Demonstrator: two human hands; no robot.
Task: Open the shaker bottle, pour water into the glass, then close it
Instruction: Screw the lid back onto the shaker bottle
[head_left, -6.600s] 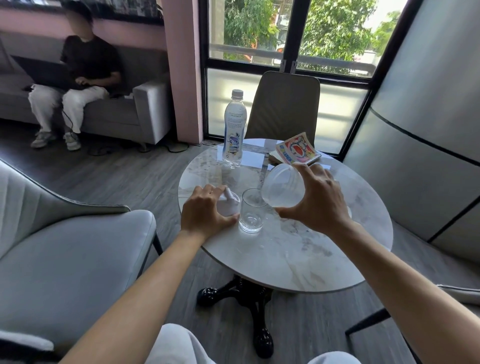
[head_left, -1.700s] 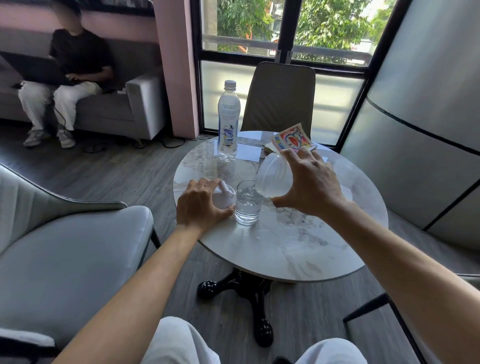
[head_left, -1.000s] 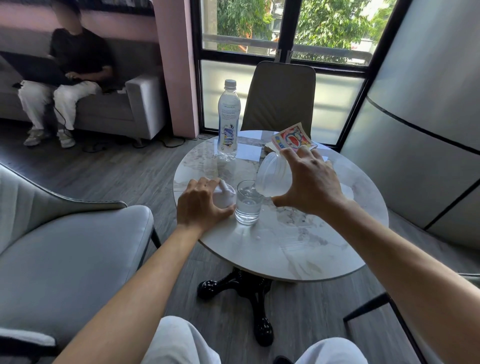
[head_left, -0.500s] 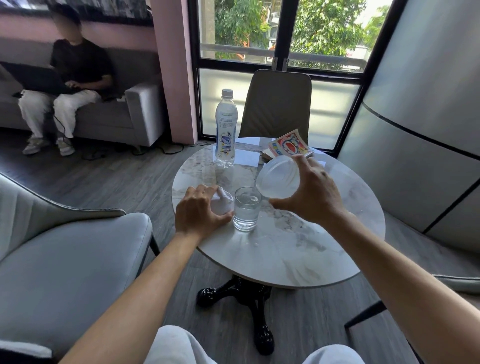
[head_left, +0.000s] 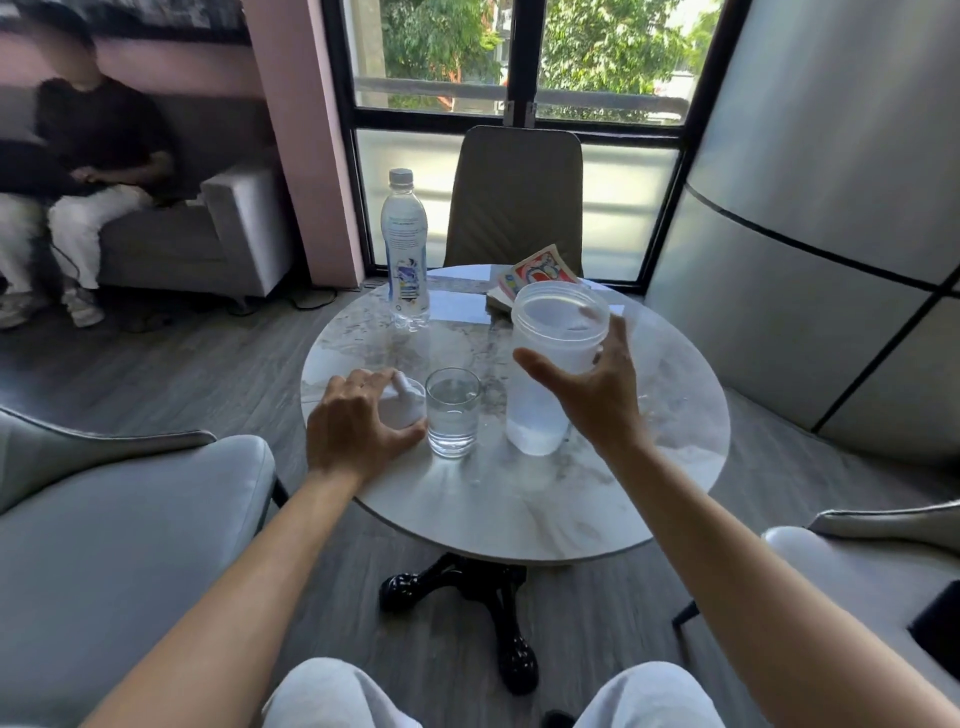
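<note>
Grip first, left to right: left hand (head_left: 358, 426) cupped palm-down over the white lid (head_left: 402, 408), fingers curled around it, lid resting on the counter (head_left: 519, 499) with its small spout cap poking up beside the knuckles. Just right of the lid, nearly touching it: clear glass (head_left: 453, 411), upright, holding water to well above the middle. Further right, near the glass but apart from it: shaker bottle (head_left: 548, 371), translucent and frosted white, upright, mouth open and lidless, wide threaded rim at the top, body narrowing toward a rounded base, a little water pooled at the bottom. Base at the counter surface or barely above it; cannot tell whether touching. Right hand (head_left: 597, 395) wrapped around the upper half of the shaker from its right side, thumb across the front, fingertips showing through the plastic behind the rim: a firm, wide hold on the bottle. Round marble-patterned top on a black pedestal. At the far edge, well apart from both hands: sealed plastic water bottle (head_left: 405, 254) standing upright at left, colourful paperback book (head_left: 535, 273) at right, partly hidden behind the shaker rim.
</note>
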